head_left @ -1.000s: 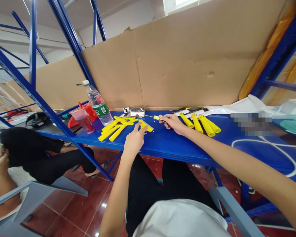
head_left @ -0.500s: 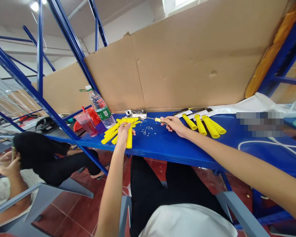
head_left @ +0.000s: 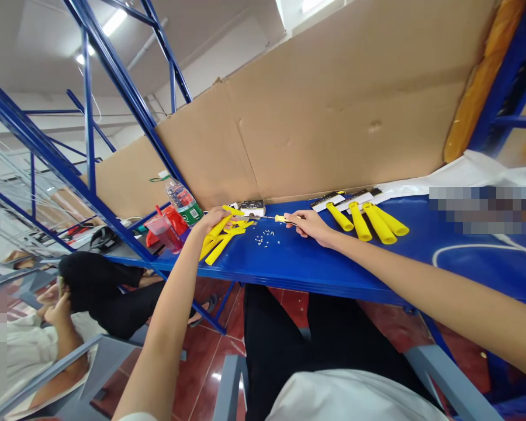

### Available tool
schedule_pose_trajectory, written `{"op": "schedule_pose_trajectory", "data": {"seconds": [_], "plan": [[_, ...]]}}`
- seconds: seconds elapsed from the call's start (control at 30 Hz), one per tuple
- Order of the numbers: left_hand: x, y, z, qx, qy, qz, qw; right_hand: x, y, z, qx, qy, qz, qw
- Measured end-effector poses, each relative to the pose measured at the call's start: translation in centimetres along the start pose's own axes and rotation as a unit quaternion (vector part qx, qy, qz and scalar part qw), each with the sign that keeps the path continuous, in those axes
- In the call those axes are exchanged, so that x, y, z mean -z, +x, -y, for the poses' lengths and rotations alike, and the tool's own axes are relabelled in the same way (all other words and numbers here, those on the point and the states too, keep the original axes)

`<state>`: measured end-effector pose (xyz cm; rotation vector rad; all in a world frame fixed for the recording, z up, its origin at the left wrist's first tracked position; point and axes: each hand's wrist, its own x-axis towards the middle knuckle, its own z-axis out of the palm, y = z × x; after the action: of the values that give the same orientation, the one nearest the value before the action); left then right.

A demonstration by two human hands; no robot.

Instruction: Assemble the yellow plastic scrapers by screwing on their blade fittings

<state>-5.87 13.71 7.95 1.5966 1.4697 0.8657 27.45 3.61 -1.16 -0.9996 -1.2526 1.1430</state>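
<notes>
My left hand (head_left: 214,220) is closed around a tapered yellow plastic handle (head_left: 218,229) at the left of the blue table (head_left: 315,257). More yellow handles (head_left: 222,250) lie under and beside that hand. My right hand (head_left: 307,225) grips a screwdriver (head_left: 283,219) with a pale yellow grip. Its thin shaft points left, and the tip is close to the far end of the handle in my left hand; whether they touch, I cannot tell. Between the hands, several small shiny pieces (head_left: 266,238) are scattered on the table, too small to name.
Several yellow handles (head_left: 379,225) lie at the right by black-and-white packages (head_left: 326,200). A small box (head_left: 253,207) stands against the cardboard (head_left: 333,128). A water bottle (head_left: 182,199) and a red-drink cup (head_left: 164,230) stand left. A person (head_left: 65,327) sits at far left.
My left hand has shifted left and turned, and the handle in it now points more away from me. My right hand keeps the screwdriver in nearly the same place. The view has tilted.
</notes>
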Motion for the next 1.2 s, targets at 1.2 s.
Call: {"op": "schedule_pose_trajectory", "data": {"seconds": [1.2], "plan": [[-15.1,-13.2,4.9,-0.287,-0.156,-0.114,0.938,2.2,0.2,2.6,0.214,-0.454,-0.129,0.855]]}}
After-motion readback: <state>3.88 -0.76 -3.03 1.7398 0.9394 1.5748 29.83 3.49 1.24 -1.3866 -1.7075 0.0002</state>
